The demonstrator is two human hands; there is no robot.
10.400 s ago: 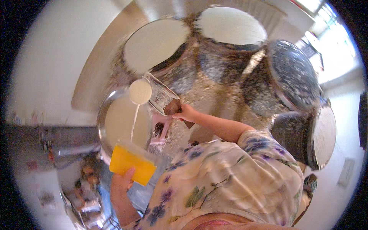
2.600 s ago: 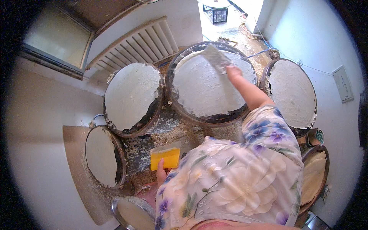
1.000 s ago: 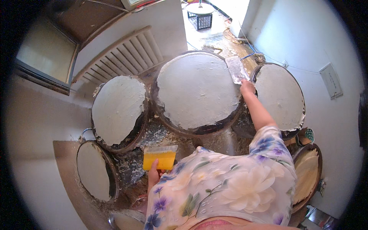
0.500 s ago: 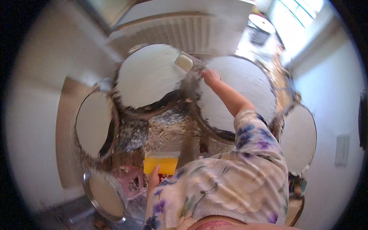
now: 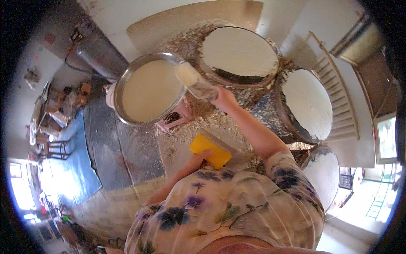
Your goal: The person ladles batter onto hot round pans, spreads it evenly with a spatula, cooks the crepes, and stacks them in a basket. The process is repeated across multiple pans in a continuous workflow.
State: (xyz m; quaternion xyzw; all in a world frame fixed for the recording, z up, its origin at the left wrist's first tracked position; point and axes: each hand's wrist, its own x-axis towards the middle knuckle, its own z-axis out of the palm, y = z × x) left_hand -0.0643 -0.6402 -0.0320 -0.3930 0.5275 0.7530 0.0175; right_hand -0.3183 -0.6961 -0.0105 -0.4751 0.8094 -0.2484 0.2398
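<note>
A steel-rimmed basin [image 5: 119, 111] of creamy pale liquid stands at left of centre. My right hand [image 5: 224, 99], arm stretched forward, grips a square-ended scoop [image 5: 202, 88]. Its blurred end, coated pale, is over the basin's right rim; whether it touches the rim I cannot tell. Close to my body, my left hand [image 5: 203, 157] holds a yellow scraper [image 5: 211, 150] with a greyish edge, thumb across its face. Beyond my right hand, a round griddle [image 5: 239, 55] is covered with a white layer, and a dark strip shows along its near edge.
More white-covered round griddles [image 5: 308, 103] curve along the right, one [image 5: 323, 173] beside my right arm. A pink stool [image 5: 175, 116] is by the basin. Pale flakes litter the floor. A grey cylinder [image 5: 101, 53] and a blue sheet [image 5: 76, 156] are at left.
My view has swung left, bringing the basin to left of centre. My right hand and scoop have gone from between two griddles to the basin. My left hand keeps the scraper.
</note>
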